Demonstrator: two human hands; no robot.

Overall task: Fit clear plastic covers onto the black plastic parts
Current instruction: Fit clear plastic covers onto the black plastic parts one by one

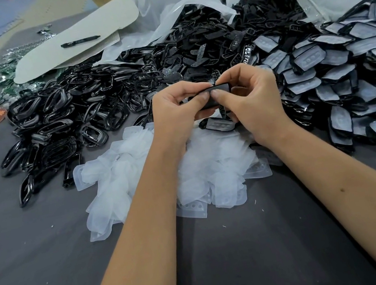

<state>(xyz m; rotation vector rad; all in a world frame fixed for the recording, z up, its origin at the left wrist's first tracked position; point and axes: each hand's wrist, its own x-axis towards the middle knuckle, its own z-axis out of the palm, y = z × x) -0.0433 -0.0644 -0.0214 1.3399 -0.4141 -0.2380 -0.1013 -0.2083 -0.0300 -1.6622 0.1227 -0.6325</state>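
Pinching one black part (214,98) between both thumbs and curled fingers, left hand (177,111) and right hand (250,104) raised above the clear covers (152,173) heaped on the table (39,254). Whether a cover already sits on it: cannot tell. Advisable: align edges first, press evenly around rim, then add to finished pile (346,81) at right.

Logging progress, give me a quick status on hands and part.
Left hand and right hand both pinching one black part. Clear covers heaped beneath. Nothing obstructing.
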